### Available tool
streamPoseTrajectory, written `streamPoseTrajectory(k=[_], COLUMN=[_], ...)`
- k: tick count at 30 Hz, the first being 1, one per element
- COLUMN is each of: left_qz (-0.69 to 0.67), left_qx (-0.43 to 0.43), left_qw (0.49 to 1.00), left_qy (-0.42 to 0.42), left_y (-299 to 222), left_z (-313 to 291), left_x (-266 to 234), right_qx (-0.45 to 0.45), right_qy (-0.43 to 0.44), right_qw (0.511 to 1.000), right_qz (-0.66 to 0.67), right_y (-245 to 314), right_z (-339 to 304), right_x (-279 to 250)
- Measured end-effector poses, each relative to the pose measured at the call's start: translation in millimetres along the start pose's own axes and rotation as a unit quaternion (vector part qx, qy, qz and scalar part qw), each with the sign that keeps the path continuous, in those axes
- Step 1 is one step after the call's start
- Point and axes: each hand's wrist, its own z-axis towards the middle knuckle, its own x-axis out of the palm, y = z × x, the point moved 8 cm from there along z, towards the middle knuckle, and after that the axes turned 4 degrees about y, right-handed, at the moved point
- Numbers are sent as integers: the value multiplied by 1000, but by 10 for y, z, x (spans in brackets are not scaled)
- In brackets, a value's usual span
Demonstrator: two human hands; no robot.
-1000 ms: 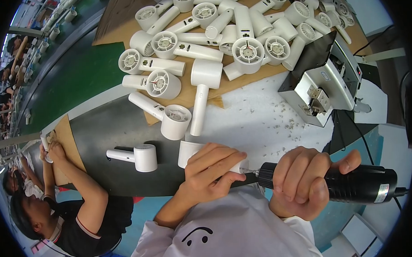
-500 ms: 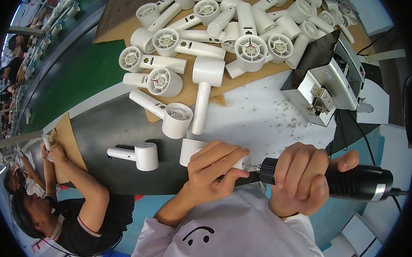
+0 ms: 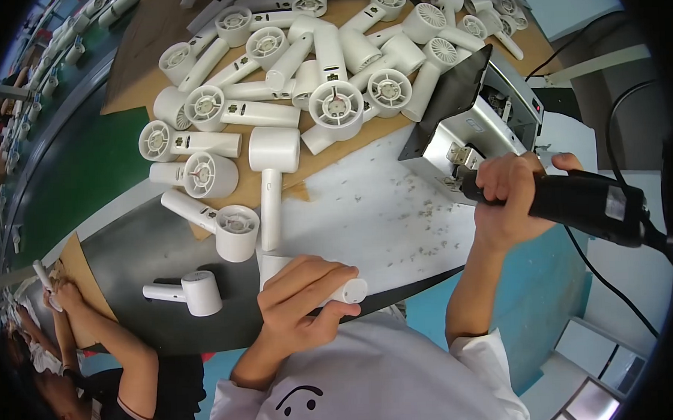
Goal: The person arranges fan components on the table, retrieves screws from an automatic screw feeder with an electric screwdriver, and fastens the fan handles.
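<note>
Holding, L hand (image 3: 301, 300): grip was wrapped round white fan body (image 3: 352, 290) by its handle, nr desk (image 3: 240, 315) edge; long axis ran approx. L–R, handle end facing R.
R hand (image 3: 507, 199): grip was clenched round blk power driver (image 3: 580, 201), nose pointing L & sl. fwd.
Driver vs handle: nose sat fwd & R of handle end, well apart.
Silver machine (image 3: 490, 121): stood R side, right by driver nose, R hand nearer; contact, couldn't tell.
White fan pile (image 3: 330, 60): lay beyond, on cardbd (image 3: 132, 76).
</note>
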Motion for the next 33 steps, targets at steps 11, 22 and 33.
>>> streamPoseTrajectory(k=[11,22,33], left_qz=[5,-11,6], left_qx=[-8,-31,-19], left_qw=[1000,999,1000], left_qy=[11,22,4], left_y=[53,78,83], left_z=[31,60,24], left_x=[29,26,41], right_qx=[25,31,162], right_qy=[-44,-14,-106], right_qw=[999,998,981], right_qz=[-3,49,4], right_y=[-168,-238,-345], right_z=[44,53,59], right_x=[-150,-189,-159])
